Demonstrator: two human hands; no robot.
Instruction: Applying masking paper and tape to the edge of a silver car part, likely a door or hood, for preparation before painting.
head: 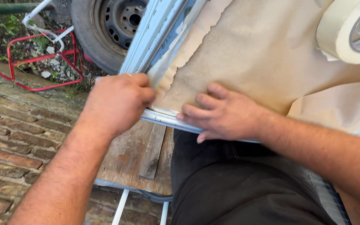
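Far left: a red metal frame [42,62] stands in weeds beside brick paving [17,129], with a dark car wheel [109,25] behind it. Moving right, the left hand [115,102] comes in from the lower left on a bare forearm, knuckles up, fingers curled shut and pinching a strip of pale masking tape [165,68] right at the corner of a light blue-white frame [155,31]. The tape runs up along the frame's edge, partly lifted and twisted, so that stretch looks not yet pressed flat. Under the hand lies a worn wooden board [142,154], and below that the person's black trousers [230,187]. Next, the right hand [226,114] rests palm down, fingers spread and flat, gripping nothing; it pins the lower edge of the brown masking paper [263,54] against the frame's bottom rail. The paper already covers most of the panel inside the frame, its left edge torn and ragged, with a 2nd sheet overlapping at lower right. Judged from this, the covering is well along: paper is laid and the bottom edge seems held down, while the left edge and corner remain to be sealed. Far right, top: 1 roll of cream masking tape [346,29] sits on the paper, well apart from both hands.
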